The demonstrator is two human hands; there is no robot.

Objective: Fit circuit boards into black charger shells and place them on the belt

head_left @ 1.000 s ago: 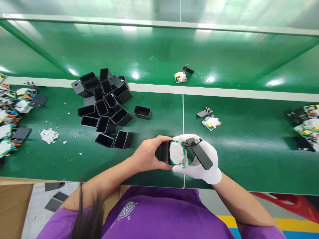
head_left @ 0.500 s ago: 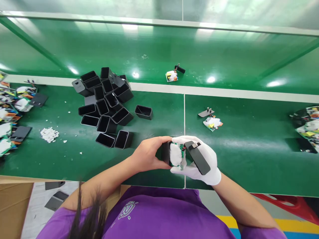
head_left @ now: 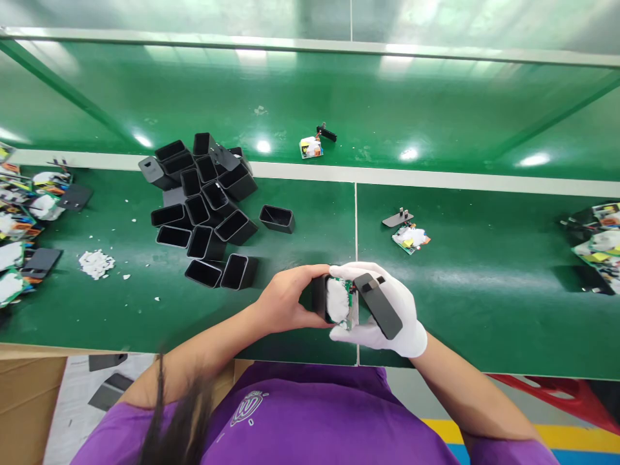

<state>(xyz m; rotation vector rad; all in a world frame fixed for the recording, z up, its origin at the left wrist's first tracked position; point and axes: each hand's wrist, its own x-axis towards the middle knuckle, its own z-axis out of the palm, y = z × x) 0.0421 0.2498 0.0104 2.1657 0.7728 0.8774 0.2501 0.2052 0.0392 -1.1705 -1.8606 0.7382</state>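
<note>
My bare left hand (head_left: 283, 300) is closed round a black plastic case (head_left: 319, 298), its open end facing right. In my white-gloved right hand (head_left: 409, 326) is a circuit board (head_left: 338, 301) covered with white filler, gripped by its edges. The board's left end sits at the mouth of the case, partly inside it. A black end plate (head_left: 380, 309) with plug pins hangs from the board on short wires and lies against the gloved palm. How deep the board reaches into the case is hidden.
Many empty black cases (head_left: 206, 242) are heaped left of my hands. White crumbs (head_left: 97, 264) lie beyond them. Boards with plates are piled at the far left (head_left: 46, 206) and right (head_left: 603, 242). Single boards lie ahead (head_left: 411, 237) and on the far green strip (head_left: 310, 147).
The board on the far green strip has slid left. My hands hold the case and board in nearly the same pose; the whole view has shifted very slightly.
</note>
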